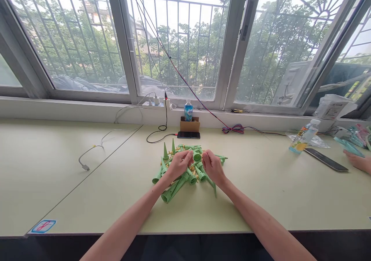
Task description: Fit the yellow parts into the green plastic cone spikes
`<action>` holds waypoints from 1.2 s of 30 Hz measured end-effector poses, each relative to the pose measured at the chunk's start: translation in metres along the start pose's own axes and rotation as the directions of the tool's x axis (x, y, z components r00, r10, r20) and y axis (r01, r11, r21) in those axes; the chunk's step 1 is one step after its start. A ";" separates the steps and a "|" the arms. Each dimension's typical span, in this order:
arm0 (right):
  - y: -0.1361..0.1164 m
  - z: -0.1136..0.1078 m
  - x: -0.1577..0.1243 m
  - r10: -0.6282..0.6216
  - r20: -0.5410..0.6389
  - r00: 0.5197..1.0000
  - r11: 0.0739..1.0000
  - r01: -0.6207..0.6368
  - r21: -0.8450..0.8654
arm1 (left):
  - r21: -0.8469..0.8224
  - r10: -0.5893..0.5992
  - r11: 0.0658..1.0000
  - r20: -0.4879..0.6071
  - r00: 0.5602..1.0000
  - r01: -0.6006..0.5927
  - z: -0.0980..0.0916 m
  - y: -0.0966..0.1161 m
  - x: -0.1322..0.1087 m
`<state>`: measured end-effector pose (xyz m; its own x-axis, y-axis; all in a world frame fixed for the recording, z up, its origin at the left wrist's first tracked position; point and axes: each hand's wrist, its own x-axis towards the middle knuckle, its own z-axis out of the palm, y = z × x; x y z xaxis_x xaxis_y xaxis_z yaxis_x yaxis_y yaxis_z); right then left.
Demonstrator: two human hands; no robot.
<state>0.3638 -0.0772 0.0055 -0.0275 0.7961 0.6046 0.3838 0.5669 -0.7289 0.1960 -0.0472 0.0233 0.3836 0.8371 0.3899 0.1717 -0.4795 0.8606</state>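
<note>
A heap of green cone-shaped plastic spikes (174, 185) with small yellow parts lies on the pale green table (261, 191), a few standing point-up at its far side. My left hand (179, 165) hovers over the heap's middle, fingers curled around a small piece that I cannot make out. My right hand (212, 167) sits just to its right, fingers pinched together on a green spike piece (197, 156) between the two hands. Both forearms reach in from the near table edge.
A small bottle (188, 110) stands behind a cardboard stand and dark phone (188, 135) by the window sill. Cables trail at left and centre. At far right another person's hand (358, 161), a drink bottle (304, 136), a phone and bagged items lie.
</note>
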 end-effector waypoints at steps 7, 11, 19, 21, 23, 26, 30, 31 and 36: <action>0.001 0.000 0.000 -0.028 0.062 0.998 0.999 0.026 0.044 | -0.109 -0.116 0.986 0.103 0.988 0.127 -0.001 0.003 -0.001; 0.000 -0.001 0.001 -0.025 0.064 0.998 0.999 0.022 0.046 | -0.068 -0.111 0.990 0.120 0.987 0.120 -0.003 0.004 -0.002; 0.002 -0.001 0.001 -0.009 0.080 0.997 0.999 0.006 0.036 | -0.050 -0.053 0.997 0.136 0.989 0.060 -0.005 0.008 -0.004; 0.004 0.000 0.001 -0.005 0.084 0.996 1.000 0.003 0.031 | -0.027 -0.039 0.999 0.131 0.991 0.043 -0.006 0.011 -0.004; 0.006 0.000 0.001 -0.003 0.083 0.997 1.000 0.002 0.018 | -0.002 -0.023 1.000 0.118 0.993 0.024 -0.006 0.012 -0.004; 0.008 0.001 0.002 0.007 0.076 0.997 1.000 -0.008 0.007 | 0.021 0.025 0.999 0.091 0.996 -0.027 -0.005 0.011 -0.005; 0.010 0.001 0.002 0.022 0.071 0.997 1.000 -0.021 -0.015 | 0.060 0.114 0.991 0.095 0.989 -0.120 -0.004 0.006 -0.005; 0.010 0.002 0.002 0.021 0.067 0.998 0.999 -0.019 -0.026 | 0.073 0.129 0.988 0.100 0.987 -0.136 -0.004 0.005 -0.005; 0.009 0.002 0.002 0.012 0.025 1.000 0.995 -0.010 -0.094 | 0.154 0.204 0.964 0.099 0.974 -0.217 -0.002 0.001 -0.004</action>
<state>0.3651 -0.0701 -0.0003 -0.0457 0.8078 0.5877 0.4694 0.5367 -0.7012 0.1923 -0.0507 0.0233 0.4982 0.6918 0.5228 0.2222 -0.6846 0.6942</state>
